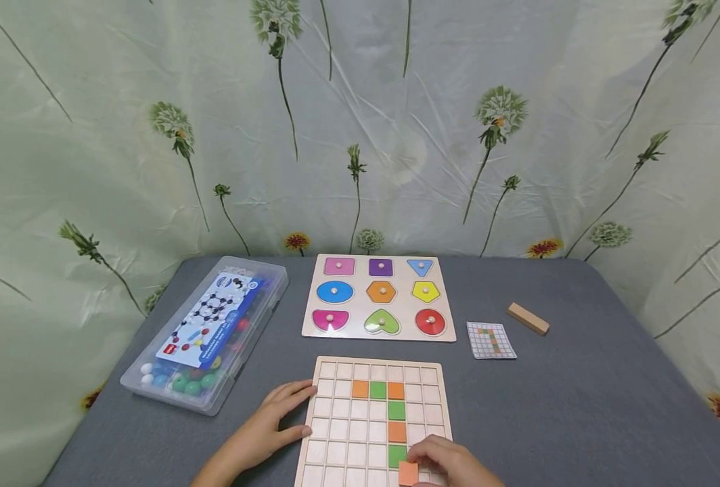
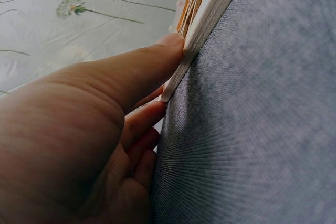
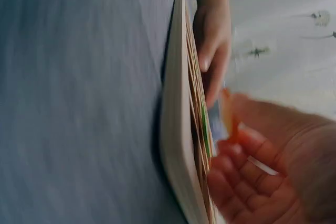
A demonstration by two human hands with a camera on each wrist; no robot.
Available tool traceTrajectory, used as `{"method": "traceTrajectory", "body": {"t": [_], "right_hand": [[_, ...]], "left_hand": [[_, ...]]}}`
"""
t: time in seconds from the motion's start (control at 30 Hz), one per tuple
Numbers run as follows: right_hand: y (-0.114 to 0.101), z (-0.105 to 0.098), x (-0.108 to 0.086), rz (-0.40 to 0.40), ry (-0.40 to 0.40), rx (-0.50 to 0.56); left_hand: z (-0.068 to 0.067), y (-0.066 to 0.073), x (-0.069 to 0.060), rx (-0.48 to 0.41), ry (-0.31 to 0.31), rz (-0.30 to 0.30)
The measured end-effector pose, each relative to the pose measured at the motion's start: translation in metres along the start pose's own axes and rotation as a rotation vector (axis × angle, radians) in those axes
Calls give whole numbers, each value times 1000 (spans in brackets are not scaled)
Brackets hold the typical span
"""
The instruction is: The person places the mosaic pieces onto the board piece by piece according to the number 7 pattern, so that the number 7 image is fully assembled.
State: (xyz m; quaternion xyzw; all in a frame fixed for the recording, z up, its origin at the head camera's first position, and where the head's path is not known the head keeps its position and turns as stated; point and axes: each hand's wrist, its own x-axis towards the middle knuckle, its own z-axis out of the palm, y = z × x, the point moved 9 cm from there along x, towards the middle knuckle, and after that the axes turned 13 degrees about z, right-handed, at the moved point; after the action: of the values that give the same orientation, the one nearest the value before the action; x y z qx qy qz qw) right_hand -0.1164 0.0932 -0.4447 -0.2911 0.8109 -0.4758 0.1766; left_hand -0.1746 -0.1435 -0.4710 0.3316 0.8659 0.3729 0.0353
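Observation:
A wooden grid board (image 1: pixel 338 433) lies at the near middle of the table, with orange and green square tiles set in a row and down a column. My left hand (image 1: pixel 266 423) rests along the board's left edge, thumb and fingertips touching it, fingers fairly straight. In the left wrist view, its thumb (image 2: pixel 142 66) meets the board's side. My right hand (image 1: pixel 451 460) pinches an orange square tile (image 1: pixel 408 473) over the board's lower right part, just below a green tile (image 1: pixel 397 456). In the right wrist view, the same tile (image 3: pixel 227 111) appears edge-on and blurred between thumb and fingers.
A shape puzzle (image 1: pixel 360 270) with knobbed pieces stands behind the board. To the left lies a clear plastic case (image 1: pixel 214 399) of coloured balls. A small pattern card (image 1: pixel 476 345) and a wooden block (image 1: pixel 527 318) lie on the right. Floral cloth (image 1: pixel 396 135) hangs behind.

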Motion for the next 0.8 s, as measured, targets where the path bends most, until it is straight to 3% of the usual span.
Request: {"method": "traceTrajectory", "body": {"t": [0.07, 0.2, 0.33, 0.6, 0.8], "right_hand": [[2, 7, 2, -4, -13, 4], [-2, 13, 2, -119, 56, -139], [-6, 17, 2, -192, 109, -212], [-4, 18, 4, -156, 162, -256], [-6, 15, 4, -154, 100, -197]], "left_hand": [[0, 0, 0, 3, 0, 1], [-1, 0, 0, 5, 0, 2], [-1, 1, -1, 2, 0, 1], [-2, 1, -1, 4, 1, 11], [-2, 1, -1, 5, -2, 8]]}}
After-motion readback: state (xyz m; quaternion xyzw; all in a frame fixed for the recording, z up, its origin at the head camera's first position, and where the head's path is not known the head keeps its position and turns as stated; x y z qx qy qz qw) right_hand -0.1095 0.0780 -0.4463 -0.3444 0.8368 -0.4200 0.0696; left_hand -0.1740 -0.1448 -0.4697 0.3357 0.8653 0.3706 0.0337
